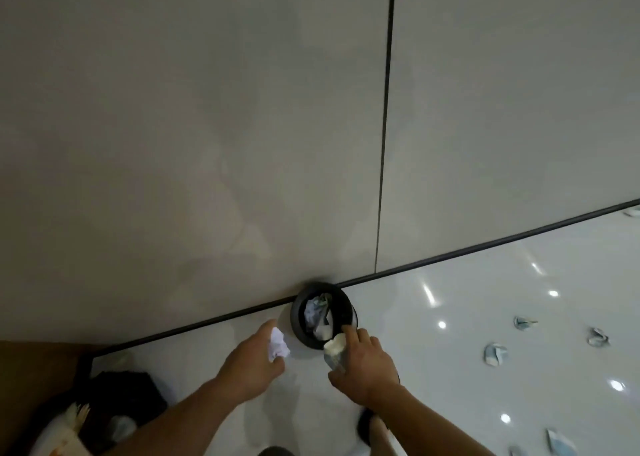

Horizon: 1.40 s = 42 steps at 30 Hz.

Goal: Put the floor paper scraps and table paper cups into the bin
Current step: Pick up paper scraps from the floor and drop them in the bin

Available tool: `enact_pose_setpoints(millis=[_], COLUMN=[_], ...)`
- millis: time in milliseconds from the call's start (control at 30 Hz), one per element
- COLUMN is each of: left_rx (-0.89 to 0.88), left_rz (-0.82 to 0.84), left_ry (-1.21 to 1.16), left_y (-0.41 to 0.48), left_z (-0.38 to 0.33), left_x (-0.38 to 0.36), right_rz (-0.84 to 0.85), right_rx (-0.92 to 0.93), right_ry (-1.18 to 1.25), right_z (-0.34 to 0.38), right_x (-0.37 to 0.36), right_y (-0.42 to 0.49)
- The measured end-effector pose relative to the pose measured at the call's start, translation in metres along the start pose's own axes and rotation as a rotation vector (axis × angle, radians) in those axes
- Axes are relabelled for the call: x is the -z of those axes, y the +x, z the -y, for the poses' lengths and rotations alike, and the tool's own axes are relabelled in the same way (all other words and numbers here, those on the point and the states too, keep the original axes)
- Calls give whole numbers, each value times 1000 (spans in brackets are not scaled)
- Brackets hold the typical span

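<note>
Outstretched left hand (251, 363), right hand (363, 365) seemingly pinch scraps (278, 346).

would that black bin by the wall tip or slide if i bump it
The black bin looks small and light, so a knock could probably slide it on the glossy floor. Tipping backward seems unlikely: it stands against the wall.
</note>
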<state>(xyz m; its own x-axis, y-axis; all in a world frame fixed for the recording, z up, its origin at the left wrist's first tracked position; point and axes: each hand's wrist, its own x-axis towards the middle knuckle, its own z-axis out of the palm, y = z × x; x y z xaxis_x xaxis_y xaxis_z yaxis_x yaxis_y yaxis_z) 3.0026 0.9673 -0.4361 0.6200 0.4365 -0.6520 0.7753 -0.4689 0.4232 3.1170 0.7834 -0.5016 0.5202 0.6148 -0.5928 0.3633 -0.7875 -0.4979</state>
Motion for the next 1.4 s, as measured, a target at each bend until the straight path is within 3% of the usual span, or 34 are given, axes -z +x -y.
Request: enact_pose_setpoints(millis=[167, 433, 667, 867, 1200, 1400], left_rx=[-7, -115, -195, -120, -289, -529], left_rz=[66, 184, 186, 231, 313, 337], left_ry=[31, 208, 340, 377, 447, 604], left_y=[92, 286, 360, 360, 308, 259], left_z=[-7, 48, 100, 110, 34, -57], left_x=[-11, -93, -129, -129, -120, -140], right_rz=[12, -37, -112, -103, -275, -451], right_rx=[-57, -194, -289, -353, -445, -615], right_ry=[92, 227, 410, 422, 435, 567], right_z=[-18, -59, -81, -92, -106, -130], right_x=[-15, -112, -177, -196, -151, -123], right_y=[72, 224, 298, 281, 203, 113])
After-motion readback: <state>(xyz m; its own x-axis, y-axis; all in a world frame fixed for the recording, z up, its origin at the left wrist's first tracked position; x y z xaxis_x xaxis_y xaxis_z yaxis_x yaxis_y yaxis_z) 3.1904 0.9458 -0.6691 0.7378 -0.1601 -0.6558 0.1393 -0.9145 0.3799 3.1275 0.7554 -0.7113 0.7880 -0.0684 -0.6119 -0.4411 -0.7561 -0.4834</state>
